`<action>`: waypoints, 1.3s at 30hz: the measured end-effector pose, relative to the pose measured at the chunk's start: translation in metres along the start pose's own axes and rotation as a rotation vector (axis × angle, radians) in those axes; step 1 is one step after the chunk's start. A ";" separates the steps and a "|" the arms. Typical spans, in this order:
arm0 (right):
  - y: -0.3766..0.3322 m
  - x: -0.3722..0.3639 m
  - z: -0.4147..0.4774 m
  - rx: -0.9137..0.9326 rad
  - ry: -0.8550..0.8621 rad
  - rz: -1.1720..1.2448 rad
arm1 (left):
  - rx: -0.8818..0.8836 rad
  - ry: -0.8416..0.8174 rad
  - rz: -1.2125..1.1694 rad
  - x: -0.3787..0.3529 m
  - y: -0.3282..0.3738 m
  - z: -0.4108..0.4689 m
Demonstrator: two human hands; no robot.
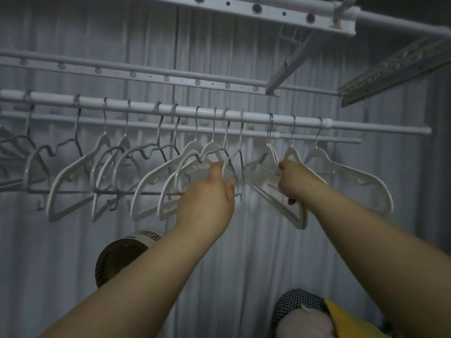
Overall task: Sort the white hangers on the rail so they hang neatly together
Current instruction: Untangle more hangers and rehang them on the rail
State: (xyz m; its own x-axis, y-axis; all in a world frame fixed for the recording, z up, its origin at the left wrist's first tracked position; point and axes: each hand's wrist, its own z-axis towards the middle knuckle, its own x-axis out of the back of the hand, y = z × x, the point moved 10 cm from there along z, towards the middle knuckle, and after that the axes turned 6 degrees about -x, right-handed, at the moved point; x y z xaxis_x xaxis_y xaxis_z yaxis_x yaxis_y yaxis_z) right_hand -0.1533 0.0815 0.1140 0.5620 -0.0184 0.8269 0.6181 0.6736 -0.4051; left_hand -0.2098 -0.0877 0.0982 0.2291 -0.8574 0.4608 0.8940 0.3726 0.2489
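A white rail [136,107] runs across the view with several white hangers [80,164] and several grey hangers [144,152] mixed along it. My left hand [210,189] reaches up at the middle of the rail, its fingers curled round a grey hanger [233,167] beside two white ones. My right hand [292,180] grips the shoulder of a white hanger [280,206] further right. Two more white hangers [351,176] hang to the right of that hand, near the rail's end.
A second thinner rail [353,140] runs behind. A perforated white rack frame [244,8] is overhead. A grey curtain [244,252] forms the backdrop. Below stand a fan [122,252] and a checked and yellow object [317,313].
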 end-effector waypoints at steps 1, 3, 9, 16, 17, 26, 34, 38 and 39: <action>0.003 0.003 0.000 -0.001 0.023 -0.017 | -0.009 -0.009 -0.007 -0.002 0.002 0.001; 0.007 0.008 -0.001 0.011 0.067 -0.036 | -0.014 -0.019 -0.034 -0.003 0.005 0.003; 0.025 0.019 0.001 -0.012 0.115 -0.115 | 0.045 -0.037 -0.116 -0.007 0.003 0.009; 0.045 0.027 0.011 -0.025 0.083 -0.138 | 0.005 0.077 -0.058 0.006 0.025 0.026; 0.046 0.028 0.012 -0.008 0.090 -0.139 | -0.001 0.081 -0.041 0.005 0.026 0.029; 0.053 0.032 0.012 0.076 0.137 -0.190 | 0.102 0.060 -0.103 -0.021 0.014 0.052; 0.070 0.040 0.014 0.058 0.166 -0.211 | 0.078 0.107 -0.145 -0.015 0.027 0.051; 0.077 0.044 0.015 0.068 0.170 -0.179 | 0.150 0.161 -0.178 -0.006 0.023 0.059; 0.079 0.044 0.016 0.071 0.170 -0.175 | 0.161 0.171 -0.184 -0.003 0.024 0.062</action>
State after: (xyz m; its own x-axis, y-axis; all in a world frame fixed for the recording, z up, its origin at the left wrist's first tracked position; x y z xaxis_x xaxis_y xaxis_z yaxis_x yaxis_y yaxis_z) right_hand -0.0885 0.1453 0.1247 0.5375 -0.2592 0.8025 0.6775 0.6994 -0.2279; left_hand -0.2132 -0.0542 0.1554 0.1422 -0.9581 0.2488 0.8571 0.2449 0.4533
